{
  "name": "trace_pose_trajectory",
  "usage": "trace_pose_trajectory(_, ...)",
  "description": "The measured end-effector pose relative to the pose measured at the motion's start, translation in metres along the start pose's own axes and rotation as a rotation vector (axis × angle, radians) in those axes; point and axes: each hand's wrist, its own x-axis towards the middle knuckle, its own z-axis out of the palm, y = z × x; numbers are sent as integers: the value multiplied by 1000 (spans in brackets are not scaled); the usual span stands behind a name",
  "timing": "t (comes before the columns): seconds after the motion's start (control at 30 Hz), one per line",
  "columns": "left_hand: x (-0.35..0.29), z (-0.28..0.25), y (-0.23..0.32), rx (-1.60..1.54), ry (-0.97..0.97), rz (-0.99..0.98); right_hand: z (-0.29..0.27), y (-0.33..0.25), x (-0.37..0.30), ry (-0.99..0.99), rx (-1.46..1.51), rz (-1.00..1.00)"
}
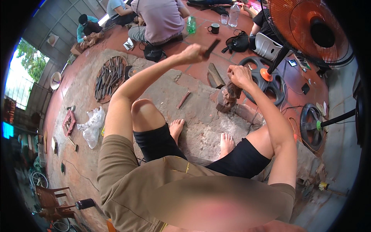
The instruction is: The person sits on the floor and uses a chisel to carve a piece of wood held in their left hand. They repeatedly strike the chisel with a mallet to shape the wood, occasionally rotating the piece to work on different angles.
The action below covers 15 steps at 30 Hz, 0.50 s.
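- head view: the left hand (193, 53), raised, is clenched round one dark bar (211, 48), which juts out past the fist on its right side.
- the right hand (240, 76) is bent over the top of one brown piece (234, 91); the piece sits directly under the fingers (whether they grip it or some slim tool hidden there, i cannot tell).
- that piece is well apart from the raised bar, lower and to its right, and stands at one reddish-brown block (224, 103) (the line between them is hard to make out).
- just left of the right hand: one wooden wedge (215, 75), leaning.
- nearer the knees: one loose reddish stick (184, 99) lying on the stone slab (201, 120).
- farther left: one round tray (96, 92) heaped with dark tools (110, 77), too overlapped to count.
- beyond that: one clear plastic bag (92, 127) and one red frame (69, 123).
- on the right: one orange fan (288, 23) and two dark wheel-like bases.
- toward the top: one mug (213, 28), one green bottle (191, 25), one clear bottle (234, 15), one glass (224, 19).
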Motion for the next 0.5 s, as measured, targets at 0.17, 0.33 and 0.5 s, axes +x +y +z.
trace_pose_trajectory(0.17, -52, 38, 13, 359, -482, 106, 6, 8, 1, 37, -41, 4)
trace_pose_trajectory(0.33, -85, 67, -9, 321, -683, 159, 8, 8, 1, 37, -15, -33)
trace_pose_trajectory(0.5, -89, 77, -15, 340, -720, 161, 5, 7, 3, 6, -45, -42)
